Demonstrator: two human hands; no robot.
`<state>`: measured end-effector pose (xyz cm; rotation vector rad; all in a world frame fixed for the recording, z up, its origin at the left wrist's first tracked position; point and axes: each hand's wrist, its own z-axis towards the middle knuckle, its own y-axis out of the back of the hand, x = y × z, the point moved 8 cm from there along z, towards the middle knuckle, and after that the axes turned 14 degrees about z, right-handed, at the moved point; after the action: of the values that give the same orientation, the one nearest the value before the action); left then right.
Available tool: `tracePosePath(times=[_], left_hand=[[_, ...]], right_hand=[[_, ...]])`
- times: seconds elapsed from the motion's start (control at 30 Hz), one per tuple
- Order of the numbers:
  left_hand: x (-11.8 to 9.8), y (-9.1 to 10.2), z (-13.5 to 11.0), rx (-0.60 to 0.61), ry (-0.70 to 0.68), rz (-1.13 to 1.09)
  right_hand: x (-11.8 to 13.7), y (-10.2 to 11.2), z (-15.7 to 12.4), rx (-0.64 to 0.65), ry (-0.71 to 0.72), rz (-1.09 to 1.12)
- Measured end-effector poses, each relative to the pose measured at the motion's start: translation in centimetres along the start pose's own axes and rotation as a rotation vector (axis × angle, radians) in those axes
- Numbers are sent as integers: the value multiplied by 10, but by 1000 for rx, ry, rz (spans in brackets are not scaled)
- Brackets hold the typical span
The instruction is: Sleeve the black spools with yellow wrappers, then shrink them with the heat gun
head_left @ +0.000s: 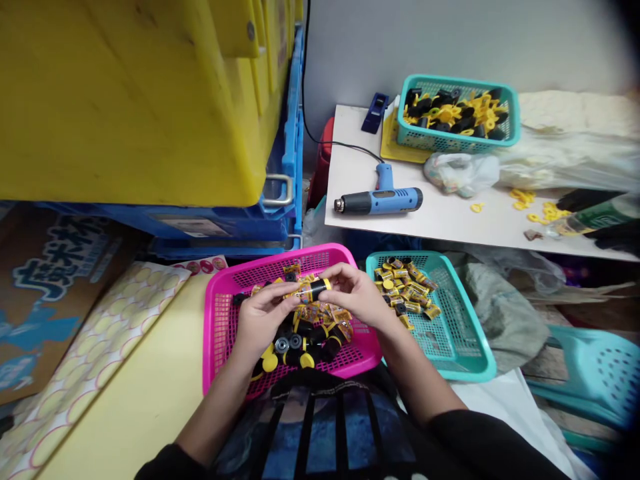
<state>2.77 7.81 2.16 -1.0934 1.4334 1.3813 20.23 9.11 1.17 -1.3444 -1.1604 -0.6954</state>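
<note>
While both hands hold it above the middle of the pink plastic basket (pixel 213 320), a small black-and-yellow cylinder (pixel 315 290) sits pinched between the fingertips of the left hand (pixel 263 320) and the right hand (pixel 357 297), all fingers curled and gripping. It appears light and stiff, its glossy wrap possibly slippery, so its black barrel seems the best hold. Loose black-and-yellow parts (pixel 300 347) lie beneath; gold-wrapped packets (pixel 403 287) lie in the teal basket (pixel 480 367) alongside.
</note>
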Motion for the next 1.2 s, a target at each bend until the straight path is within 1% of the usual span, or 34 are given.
tracePosePath(times=[0.13, 0.23, 0.3, 0.4, 0.47, 0.5, 0.57, 0.67, 0.8, 0.83, 0.87, 0.93, 1.0, 1.03, 1.07, 1.1, 1.13, 1.17, 1.2], left_hand=[[-3, -11, 0, 105, 46, -94], [-7, -13, -1, 146, 56, -118], [-8, -14, -2, 155, 65, -143], [-6, -19, -5, 153, 77, -194], [-5, -23, -6, 151, 81, -220], [-4, -24, -7, 149, 85, -230], [-1, -27, -9, 149, 104, -241], [5, -27, -10, 134, 128, -258], [13, -28, -11, 136, 154, -290], [15, -29, -11, 140, 165, -287], [14, -29, -11, 138, 167, -280], [8, -30, -9, 137, 138, -278], [-2, -35, -8, 207, 101, -293], [-6, -38, -8, 263, 97, -297], [-7, -39, -6, 309, 106, -290], [-6, -37, -4, 330, 126, -265], [-3, -32, -1, 316, 148, -223], [3, -24, 3, 270, 169, -168], [10, -15, 7, 216, 192, -108]], right_hand=[[-3, -6, -4, -33, 113, -31], [-9, -13, -7, -25, 152, 57], [-15, -18, -9, -5, 114, 163], [-33, -30, -10, 50, -55, 364], [-43, -38, -10, 77, -137, 488], [-47, -40, -10, 79, -146, 530], [-50, -39, -8, 61, -116, 554], [-49, -37, -4, 52, -56, 507], [-46, -39, -5, 90, -61, 479], [-42, -37, -6, 84, -27, 428], [-35, -34, -7, 77, 35, 330], [-15, -28, -14, 76, 199, 26], [10, -21, -26, 85, 354, -304], [23, -11, -34, 48, 416, -438], [37, 4, -43, -26, 462, -554], [51, 23, -52, -134, 483, -668], [64, 45, -62, -276, 478, -797], [73, 65, -71, -384, 435, -960], [78, 80, -77, -442, 371, -1132]])
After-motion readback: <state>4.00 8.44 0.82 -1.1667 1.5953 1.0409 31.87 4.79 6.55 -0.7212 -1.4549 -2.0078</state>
